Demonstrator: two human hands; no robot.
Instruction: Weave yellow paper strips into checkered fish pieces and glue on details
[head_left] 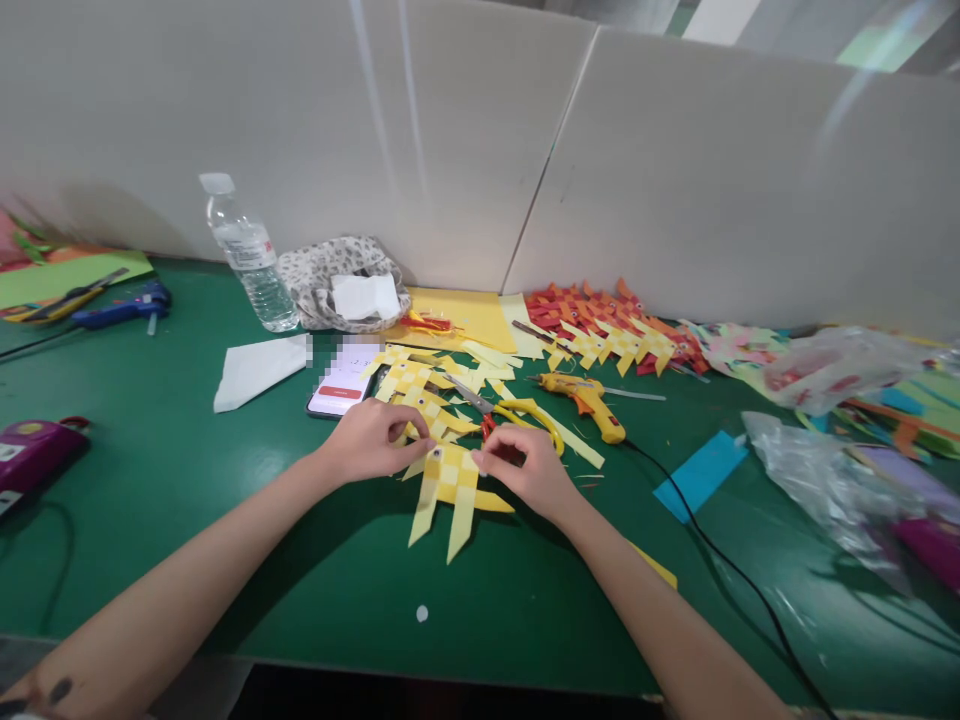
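Observation:
Between my hands is a woven yellow paper fish [455, 480], with a small googly eye and long strips hanging toward me. My left hand [380, 440] pinches its upper left edge by the eye, thumb and forefinger together. At the upper right corner, my right hand [527, 465] grips the paper the same way. Just behind lie more yellow woven paper fish [411, 385], partly overlapping one another. Yellow-handled scissors [517, 408] rest beyond my right hand, beside a yellow glue gun [585, 400].
A phone [343, 378], a water bottle [251, 255] and a spotted cloth bag [341, 270] stand at the back left. Red and orange paper fish [577, 310] are piled by the wall. The glue gun's black cord [720, 550] crosses the right side, near a blue paper piece [703, 473].

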